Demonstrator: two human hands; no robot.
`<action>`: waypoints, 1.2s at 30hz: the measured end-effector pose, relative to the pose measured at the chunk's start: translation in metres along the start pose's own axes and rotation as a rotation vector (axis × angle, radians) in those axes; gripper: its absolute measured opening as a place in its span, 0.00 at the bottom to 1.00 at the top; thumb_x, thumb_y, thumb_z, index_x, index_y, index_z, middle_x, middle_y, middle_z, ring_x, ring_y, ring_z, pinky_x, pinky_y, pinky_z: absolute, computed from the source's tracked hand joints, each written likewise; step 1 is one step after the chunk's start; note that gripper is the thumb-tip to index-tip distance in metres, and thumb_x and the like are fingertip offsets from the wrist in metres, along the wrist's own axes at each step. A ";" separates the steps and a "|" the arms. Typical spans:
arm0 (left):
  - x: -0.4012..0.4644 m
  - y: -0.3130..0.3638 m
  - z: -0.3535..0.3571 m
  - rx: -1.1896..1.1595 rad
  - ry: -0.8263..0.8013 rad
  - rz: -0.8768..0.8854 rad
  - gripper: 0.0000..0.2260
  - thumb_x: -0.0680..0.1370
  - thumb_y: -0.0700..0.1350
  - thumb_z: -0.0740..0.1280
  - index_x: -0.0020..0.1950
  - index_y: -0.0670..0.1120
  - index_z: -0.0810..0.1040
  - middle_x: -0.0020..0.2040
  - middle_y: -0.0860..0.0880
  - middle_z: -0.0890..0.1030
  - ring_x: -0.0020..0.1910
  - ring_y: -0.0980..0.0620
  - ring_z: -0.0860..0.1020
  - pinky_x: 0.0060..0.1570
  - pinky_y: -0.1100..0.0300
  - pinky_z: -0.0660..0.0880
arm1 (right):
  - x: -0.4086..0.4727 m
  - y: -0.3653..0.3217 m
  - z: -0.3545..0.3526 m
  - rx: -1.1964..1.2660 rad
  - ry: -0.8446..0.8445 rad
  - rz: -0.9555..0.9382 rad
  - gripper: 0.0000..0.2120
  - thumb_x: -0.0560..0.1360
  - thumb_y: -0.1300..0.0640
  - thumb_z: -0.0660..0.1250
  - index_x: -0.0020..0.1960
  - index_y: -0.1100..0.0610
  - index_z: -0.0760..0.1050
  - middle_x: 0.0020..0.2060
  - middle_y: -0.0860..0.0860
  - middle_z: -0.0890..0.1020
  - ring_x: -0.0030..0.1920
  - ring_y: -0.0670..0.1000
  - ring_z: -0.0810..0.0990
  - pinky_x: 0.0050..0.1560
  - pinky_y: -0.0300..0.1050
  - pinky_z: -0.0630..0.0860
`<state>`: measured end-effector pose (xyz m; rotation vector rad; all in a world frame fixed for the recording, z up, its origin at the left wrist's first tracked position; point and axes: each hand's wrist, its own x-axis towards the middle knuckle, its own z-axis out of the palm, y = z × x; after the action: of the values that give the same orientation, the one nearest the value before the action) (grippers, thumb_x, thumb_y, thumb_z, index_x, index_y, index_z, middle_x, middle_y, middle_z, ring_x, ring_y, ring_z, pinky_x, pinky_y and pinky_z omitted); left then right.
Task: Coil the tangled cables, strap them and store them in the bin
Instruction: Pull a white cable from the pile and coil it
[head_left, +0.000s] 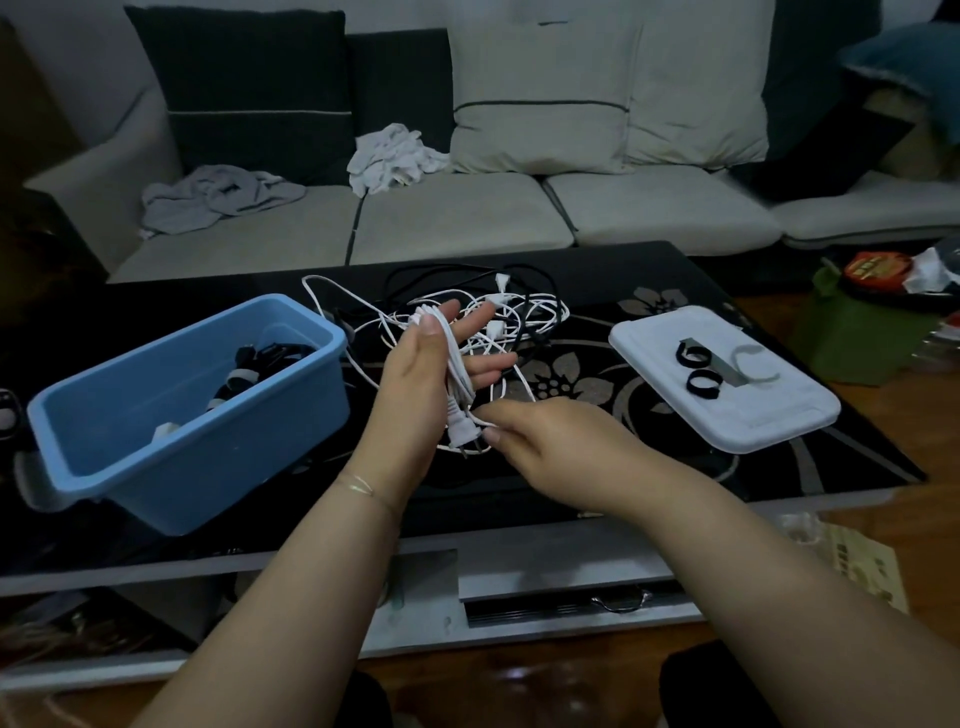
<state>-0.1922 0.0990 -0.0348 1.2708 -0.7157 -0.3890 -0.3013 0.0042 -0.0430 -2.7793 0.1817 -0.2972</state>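
**Mid-coil on the white cable, strap step not yet reached**

While the left hand (415, 374) stands palm-up as a winding form, the thin white power cable (451, 364) runs in several loops from thumb down across the palm, with its two-pin plug (457, 428) hanging at the heel of the hand. Fingers are mostly straight and spread, thumb pressing the loops near the top; looks like that keeps the coil shape fixed.

Right hand (540, 436) sits just beside the plug, fingers curled, seemingly pinching the cable's slack below the coil. Exact contact is partly hidden, so I can't confirm the pinch.

The rest of the white cable trails back into the tangled pile of white and black cords (498, 317) on the black floral glass table (675, 457), just behind the hands.

Blue plastic bin (156, 441) sits left of the hands, already holding some bundled cables. Black loop straps (698, 371) wait on the white plastic lid (769, 415) to the right, within reach of the right hand, probably staged for the strap step.
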 end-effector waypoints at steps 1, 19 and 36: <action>-0.001 0.000 0.001 0.015 -0.013 0.005 0.19 0.84 0.49 0.47 0.71 0.42 0.64 0.59 0.54 0.80 0.47 0.48 0.84 0.50 0.55 0.80 | 0.000 0.001 -0.001 0.001 -0.014 0.007 0.09 0.81 0.48 0.55 0.57 0.46 0.71 0.44 0.51 0.80 0.46 0.56 0.77 0.38 0.47 0.66; -0.015 -0.015 0.013 0.649 -0.415 0.103 0.26 0.79 0.63 0.46 0.45 0.46 0.74 0.33 0.48 0.81 0.28 0.49 0.78 0.37 0.53 0.74 | -0.005 0.029 -0.030 0.416 0.268 0.126 0.14 0.78 0.46 0.62 0.37 0.51 0.74 0.32 0.44 0.78 0.38 0.46 0.78 0.44 0.53 0.76; -0.025 0.002 0.024 0.249 -0.381 -0.067 0.18 0.84 0.50 0.52 0.53 0.43 0.80 0.23 0.51 0.66 0.20 0.54 0.62 0.21 0.65 0.58 | 0.010 0.046 -0.019 0.749 0.302 0.099 0.17 0.79 0.46 0.59 0.37 0.56 0.68 0.28 0.47 0.69 0.30 0.41 0.70 0.33 0.39 0.70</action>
<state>-0.2267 0.0977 -0.0371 1.4756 -1.0710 -0.6220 -0.3001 -0.0469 -0.0392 -1.9718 0.2234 -0.6144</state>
